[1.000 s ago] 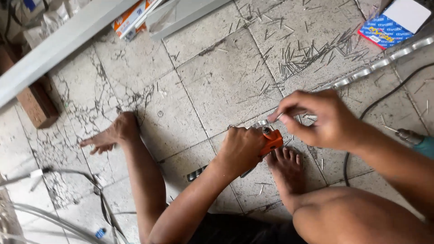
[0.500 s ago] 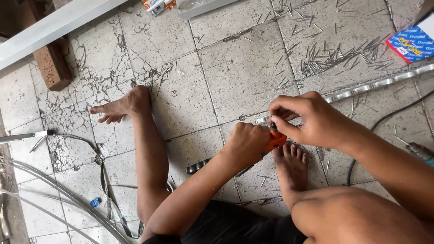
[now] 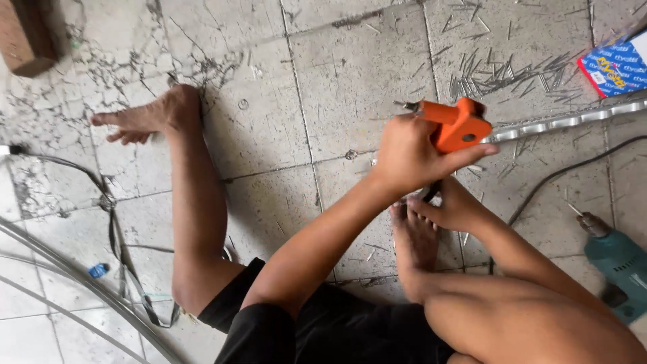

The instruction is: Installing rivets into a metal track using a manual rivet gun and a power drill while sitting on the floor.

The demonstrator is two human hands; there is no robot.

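We are sitting on the cracked tile floor (image 3: pixel 269 121), looking down over our own legs. Our left hand (image 3: pixel 411 158), right of centre in the frame, has its grip closed around an orange hand tool (image 3: pixel 461 125), fingers wrapped over the handle and the thumb stretched out to the right beneath the orange body. The tool sits just above centre-right, its dark metal nose pointing left. Directly to its right, the end of a long ribbed metal strip (image 3: pixel 573 120) reaches the tool and runs off toward the right edge of the frame.

Our right hand (image 3: pixel 455 205) lies just below the left, resting low against the floor beside our right foot (image 3: pixel 414 243). Its fingers are curled under the left hand, and we cannot tell whether they hold anything.

Our left foot (image 3: pixel 145 118) is stretched out toward the upper left, toes pointing left. A scatter of thin metal pins (image 3: pixel 502 71) lies on the tiles in the upper right, just above the strip. A blue cardboard box (image 3: pixel 617 64) sits at the upper right edge. A teal power drill (image 3: pixel 617 259) lies at the lower right, with a black cable (image 3: pixel 559 178) curving across the tile above it. Grey wires (image 3: pixel 108 222) loop along the left side, and a wooden block (image 3: pixel 23 34) fills the upper left corner.
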